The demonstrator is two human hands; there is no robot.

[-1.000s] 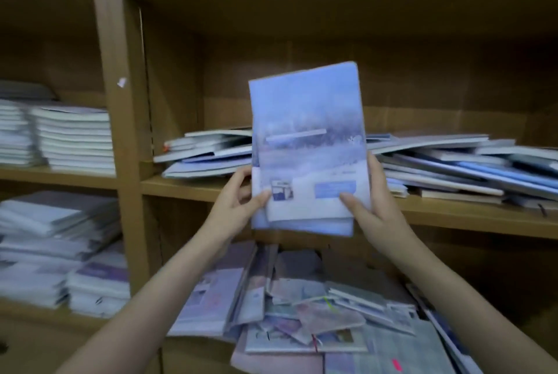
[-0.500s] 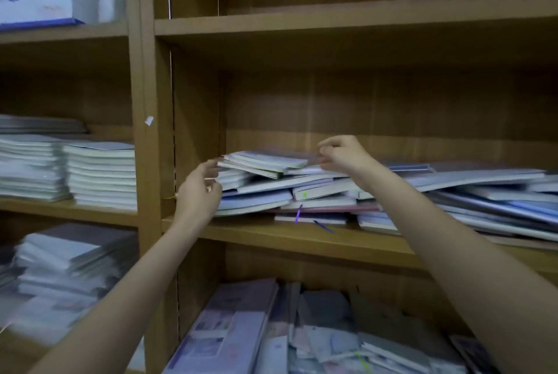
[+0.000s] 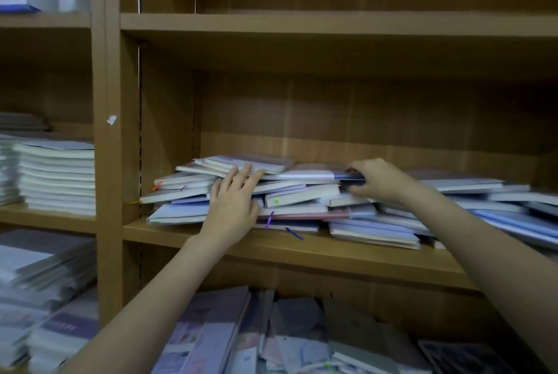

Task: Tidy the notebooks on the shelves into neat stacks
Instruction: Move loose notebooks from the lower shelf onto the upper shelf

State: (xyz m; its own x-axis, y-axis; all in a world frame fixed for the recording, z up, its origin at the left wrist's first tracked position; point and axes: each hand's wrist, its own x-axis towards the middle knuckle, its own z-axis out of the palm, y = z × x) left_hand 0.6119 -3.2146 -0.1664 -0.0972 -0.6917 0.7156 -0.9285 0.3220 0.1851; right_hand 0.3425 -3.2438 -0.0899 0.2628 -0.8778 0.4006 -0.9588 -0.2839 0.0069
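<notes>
A loose, crooked pile of notebooks with pale blue, white and pink covers lies on the middle wooden shelf. My left hand lies flat against the front of the pile, fingers straight and spread, pressing on the spines. My right hand reaches in from the right and curls its fingers round the right end of the upper notebooks in the pile. More notebooks trail off slanted along the shelf to the right.
Neat stacks of notebooks fill the left bay, with more stacks below. A messy heap of notebooks covers the shelf underneath. The shelf above and an upright divider frame the bay.
The blue notebook I held up a second ago now lies on the pile. Both hands have moved onto the pile, the left from its left end to its front.
</notes>
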